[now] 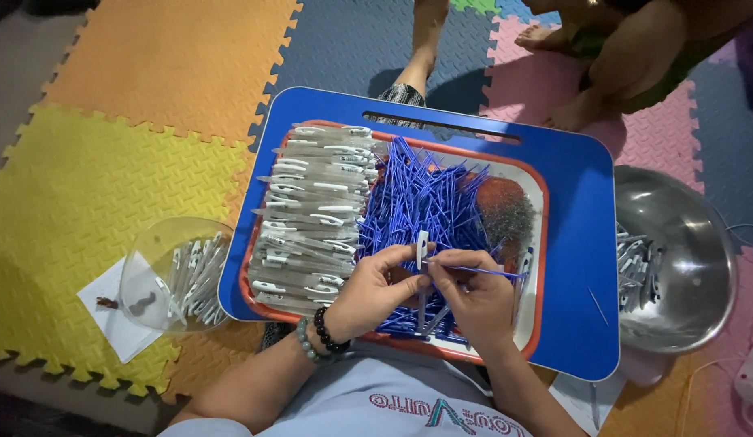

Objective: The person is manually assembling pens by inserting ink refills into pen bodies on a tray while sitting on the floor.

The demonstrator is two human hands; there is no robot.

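My left hand (pixel 378 287) pinches a small white pen-like part (pixel 422 247) held upright over a red-rimmed tray (pixel 542 243). My right hand (pixel 474 295) grips a thin blue refill (pixel 490 272) that points right, its tip meeting the white part. The tray holds a pile of blue refills (pixel 421 190) in the middle and rows of grey-white pen barrels (pixel 312 210) on the left. Bead bracelets circle my left wrist.
The tray rests on a blue lap table (pixel 583 243) over coloured foam floor mats. A clear plastic bowl (pixel 174 275) with white parts stands left, a steel bowl (pixel 676 259) with more parts right. Another person's legs and feet (pixel 571 48) are beyond the table.
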